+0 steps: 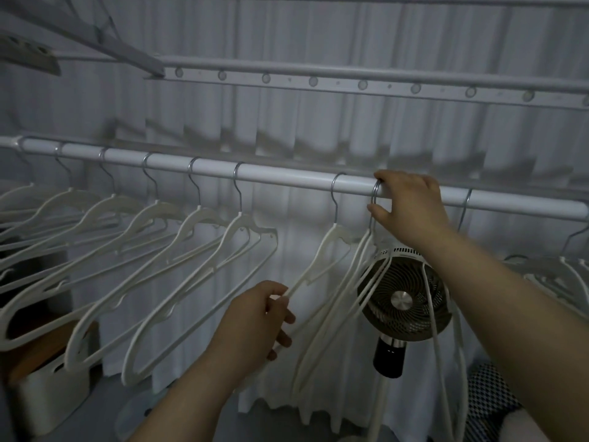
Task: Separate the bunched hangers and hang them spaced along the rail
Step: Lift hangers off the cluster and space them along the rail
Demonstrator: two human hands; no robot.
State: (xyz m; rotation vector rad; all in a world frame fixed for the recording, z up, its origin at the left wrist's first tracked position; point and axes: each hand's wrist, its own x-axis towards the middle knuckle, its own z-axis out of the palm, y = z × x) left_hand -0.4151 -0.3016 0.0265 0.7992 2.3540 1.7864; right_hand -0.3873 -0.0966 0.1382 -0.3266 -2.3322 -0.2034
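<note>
A white rail (287,177) runs across the view. Several white plastic hangers (178,250) hang spaced along its left half. One single hanger (331,240) hangs further right; my left hand (258,320) grips its lower arm. My right hand (411,205) rests on the rail and pinches the metal hooks of a bunch of hangers (373,260) hanging close together. More hangers (548,266) hang at the far right, partly hidden behind my right forearm.
A round fan (404,298) on a black stand sits behind the bunched hangers. White curtains (287,122) fill the background. A second rack bar with holes (350,81) runs above. A white bin (47,393) stands at lower left, a checked fabric (490,397) at lower right.
</note>
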